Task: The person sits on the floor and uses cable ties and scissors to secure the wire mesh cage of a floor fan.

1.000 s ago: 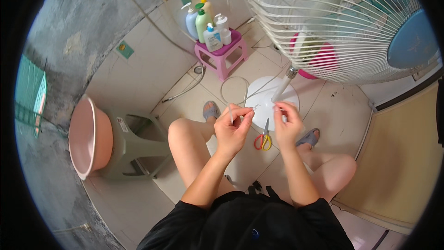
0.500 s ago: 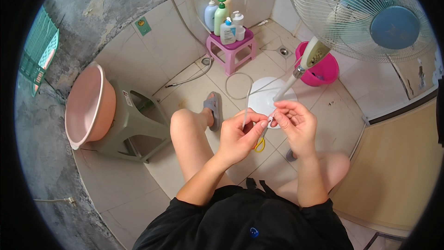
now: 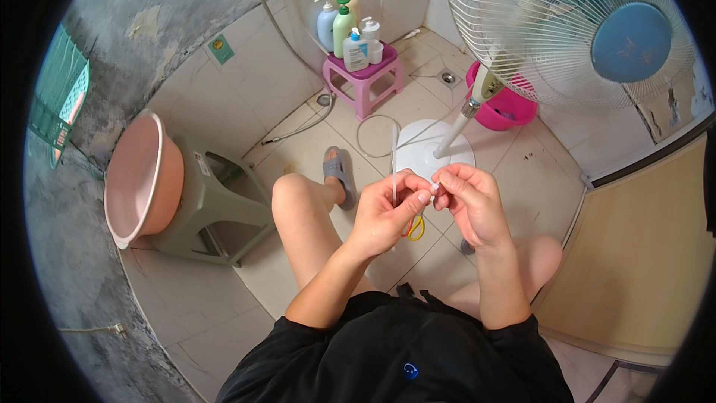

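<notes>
White, thin and bendy, the plastic strip (image 3: 394, 168) weighs almost nothing; both your left hand (image 3: 384, 213) and right hand (image 3: 471, 201) pinch its lower end, so grip lightly near there.

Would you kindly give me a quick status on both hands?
Left hand pinching thin white strip, upright. Right hand fingertips at its lower end. Scissors on floor beneath, partly hidden.
</notes>
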A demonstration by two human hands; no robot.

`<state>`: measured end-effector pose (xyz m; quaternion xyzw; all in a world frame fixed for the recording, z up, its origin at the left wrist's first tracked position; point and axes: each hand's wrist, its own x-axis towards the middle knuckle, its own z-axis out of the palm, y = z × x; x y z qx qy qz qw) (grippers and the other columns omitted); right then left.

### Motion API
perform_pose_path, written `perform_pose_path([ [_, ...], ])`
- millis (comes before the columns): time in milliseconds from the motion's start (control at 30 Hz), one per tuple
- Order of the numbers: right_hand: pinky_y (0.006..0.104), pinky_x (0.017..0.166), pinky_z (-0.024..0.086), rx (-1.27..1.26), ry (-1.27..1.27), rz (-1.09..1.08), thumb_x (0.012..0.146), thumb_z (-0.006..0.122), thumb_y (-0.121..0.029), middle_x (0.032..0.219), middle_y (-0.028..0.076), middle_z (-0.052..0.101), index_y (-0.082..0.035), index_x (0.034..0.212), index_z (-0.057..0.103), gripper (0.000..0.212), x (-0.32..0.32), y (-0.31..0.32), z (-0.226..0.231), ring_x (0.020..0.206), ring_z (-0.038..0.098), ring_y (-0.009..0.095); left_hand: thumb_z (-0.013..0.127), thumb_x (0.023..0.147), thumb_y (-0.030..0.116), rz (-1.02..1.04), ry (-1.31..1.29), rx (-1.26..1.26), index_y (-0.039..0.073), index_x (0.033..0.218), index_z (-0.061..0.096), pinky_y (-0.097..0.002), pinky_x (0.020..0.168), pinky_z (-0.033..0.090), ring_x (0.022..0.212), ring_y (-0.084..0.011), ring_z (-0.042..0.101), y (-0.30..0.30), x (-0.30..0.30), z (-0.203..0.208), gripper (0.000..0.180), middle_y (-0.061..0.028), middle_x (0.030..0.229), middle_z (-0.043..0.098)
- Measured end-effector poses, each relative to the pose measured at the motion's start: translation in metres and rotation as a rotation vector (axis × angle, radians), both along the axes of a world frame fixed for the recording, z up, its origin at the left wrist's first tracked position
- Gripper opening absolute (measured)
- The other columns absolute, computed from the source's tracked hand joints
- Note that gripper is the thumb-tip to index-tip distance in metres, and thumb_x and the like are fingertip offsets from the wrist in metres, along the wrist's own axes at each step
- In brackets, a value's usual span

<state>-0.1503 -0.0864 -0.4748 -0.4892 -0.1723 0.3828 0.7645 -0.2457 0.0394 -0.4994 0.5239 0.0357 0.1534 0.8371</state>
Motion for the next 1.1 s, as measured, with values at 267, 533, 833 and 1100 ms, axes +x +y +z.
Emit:
perform_pose_path([
  [267,0.0195,0.058,0.043,0.053,0.03,-0.029,0.086,0.057,-0.01,0.078,0.004,0.059,0.004,0.09,0.061,0.015,0.002,-0.011,-0.002,0.066,0.05,0.008,0.057,0.087,0.013,-0.107,0.056,-0.076,0.006,0.09,0.06,-0.0165,0.049,0.027,0.063,-0.0025,0.041,-0.003,0.005,0.004,0.008,0.0025,0.08,0.053],
  [533,0.0198,0.061,0.042,-0.088,-0.429,-0.251,0.083,0.062,-0.007,0.076,0.002,0.058,0.002,0.086,0.063,0.01,-0.004,-0.018,-0.006,0.066,0.051,0.007,0.059,0.083,0.009,-0.109,0.1,-0.057,0.004,0.092,0.062,-0.0169,0.049,0.025,0.06,-0.002,0.038,-0.012,0.007,0.01,0.01,0.0018,0.08,0.055],
  [833,0.0225,0.054,0.04,-0.106,-1.03,-0.445,0.079,0.064,-0.002,0.073,0.006,0.056,0.002,0.081,0.06,0.006,-0.017,-0.017,0.011,0.061,0.05,0.011,0.056,0.082,0.001,-0.05,-0.08,0.042,0.0,0.088,0.059,-0.0173,0.044,0.031,0.05,-0.0017,0.04,-0.019,0.014,0.008,0.007,0.0,0.078,0.052],
  [1100,0.0217,0.054,0.041,0.013,-0.977,-0.52,0.079,0.062,0.001,0.074,0.006,0.057,0.002,0.082,0.059,0.004,-0.017,-0.019,0.02,0.061,0.051,0.012,0.059,0.079,-0.004,0.049,-0.225,0.295,0.0,0.089,0.061,-0.0182,0.047,0.028,0.054,-0.0015,0.035,-0.023,0.008,0.024,0.011,0.0008,0.078,0.05],
])
